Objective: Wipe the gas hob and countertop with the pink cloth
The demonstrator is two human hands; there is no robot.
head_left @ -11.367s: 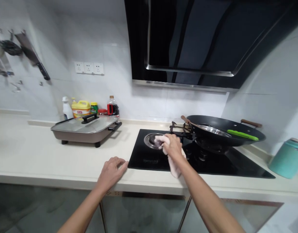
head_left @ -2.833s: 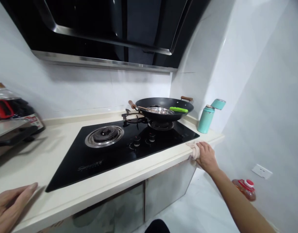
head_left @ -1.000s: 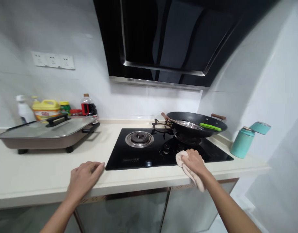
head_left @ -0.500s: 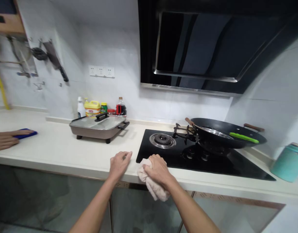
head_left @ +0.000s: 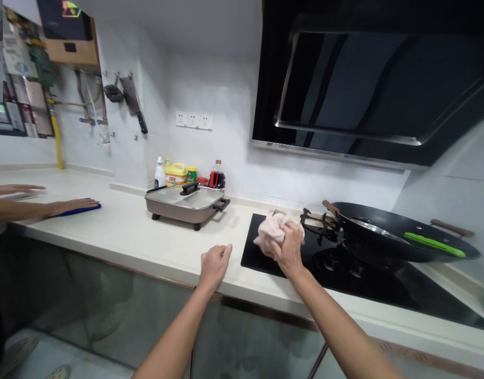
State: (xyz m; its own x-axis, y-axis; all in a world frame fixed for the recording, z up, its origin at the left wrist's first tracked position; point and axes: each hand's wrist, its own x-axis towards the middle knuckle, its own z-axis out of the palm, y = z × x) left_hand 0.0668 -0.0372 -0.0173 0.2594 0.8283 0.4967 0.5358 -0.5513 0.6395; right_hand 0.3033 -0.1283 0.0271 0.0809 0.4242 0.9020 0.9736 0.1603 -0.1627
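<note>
We look forward and down from one head-worn camera, near above the countertop and gas hob.

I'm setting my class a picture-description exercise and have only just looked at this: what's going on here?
A person's right hand grips a crumpled pale cloth over the left end of a black hob; whether it touches the surface is unclear. The left hand rests by the counter's front edge, nothing visible in it. A wok sits on the hob's right side. Farther left, past a lidded pan, a co-worker's hand lies on a blue cloth.
</note>
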